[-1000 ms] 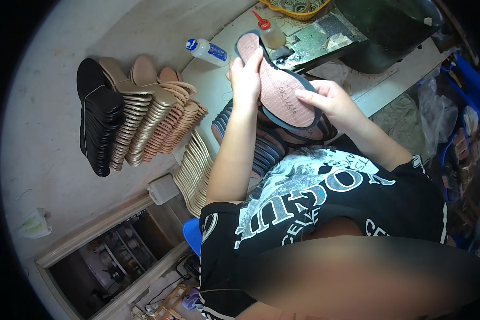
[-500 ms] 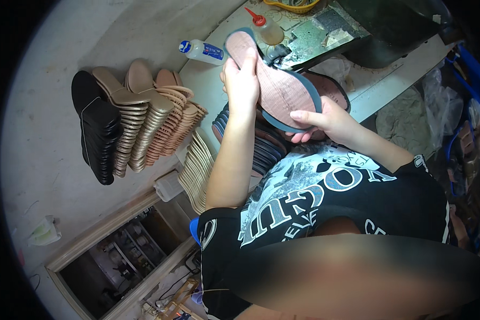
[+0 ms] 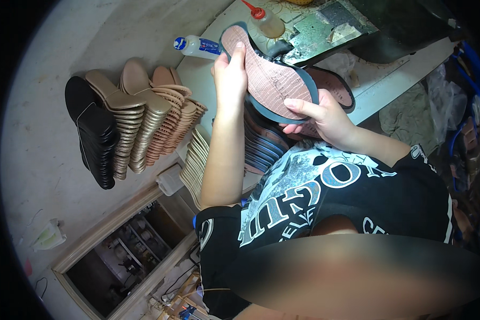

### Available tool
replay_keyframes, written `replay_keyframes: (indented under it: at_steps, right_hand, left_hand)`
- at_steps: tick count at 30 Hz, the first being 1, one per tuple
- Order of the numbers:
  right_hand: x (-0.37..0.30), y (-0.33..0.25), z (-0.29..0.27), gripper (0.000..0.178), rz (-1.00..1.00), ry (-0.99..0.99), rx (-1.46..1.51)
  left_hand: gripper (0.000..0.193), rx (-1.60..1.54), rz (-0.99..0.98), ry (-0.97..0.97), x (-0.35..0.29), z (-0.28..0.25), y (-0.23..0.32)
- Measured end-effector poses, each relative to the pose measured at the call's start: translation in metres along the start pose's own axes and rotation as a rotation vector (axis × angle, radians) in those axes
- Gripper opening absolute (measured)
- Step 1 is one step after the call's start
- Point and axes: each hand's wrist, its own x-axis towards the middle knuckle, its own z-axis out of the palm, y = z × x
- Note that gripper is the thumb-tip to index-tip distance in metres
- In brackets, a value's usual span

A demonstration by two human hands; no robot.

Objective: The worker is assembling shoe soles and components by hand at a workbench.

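Between both hands is a shoe insole (image 3: 268,74) with a pinkish-brown, lined face and a dark blue-green border. It slants from upper left to lower right, face up. My left hand (image 3: 232,77) is closed around its narrow end, thumb flat on the face. My right hand (image 3: 320,117) pinches the wide end, thumb on top and fingers underneath. Dark handwriting runs across the face. Another pinkish sole with a black rim (image 3: 336,88) lies partly hidden behind it. Below my hands, a row of dark-edged soles (image 3: 264,146) stands stacked against my shirt.
Bundles of black insoles (image 3: 93,136), gold insoles (image 3: 152,122) and pinkish insoles (image 3: 178,112) stand at the left. A white bottle with blue cap (image 3: 197,47) and a red-tipped glue bottle (image 3: 266,22) sit on the table (image 3: 200,80), near a stained green board (image 3: 330,32).
The insole has shifted slightly left and tilted, so the writing on its face shows more clearly. Both hands keep their hold. The whole view has shifted a little.
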Motion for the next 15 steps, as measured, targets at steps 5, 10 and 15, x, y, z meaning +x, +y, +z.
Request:
replay_keyframes:
  at_steps: [5,10,15]
  right_hand:
    - [0.003,-0.008,0.013,0.028,-0.019,0.030,0.008]
    - [0.018,-0.005,0.019,0.030,-0.082,-0.002,0.022]
    - [0.025,-0.008,0.019,0.035,-0.085,-0.009,0.041]
  left_hand:
    - [0.067,0.242,0.073,0.017,0.010,-0.008,0.004]
    - [0.065,0.425,0.596,-0.189,0.024,-0.035,0.030]
    - [0.037,0.565,0.369,-0.878,0.034,-0.045,0.052]
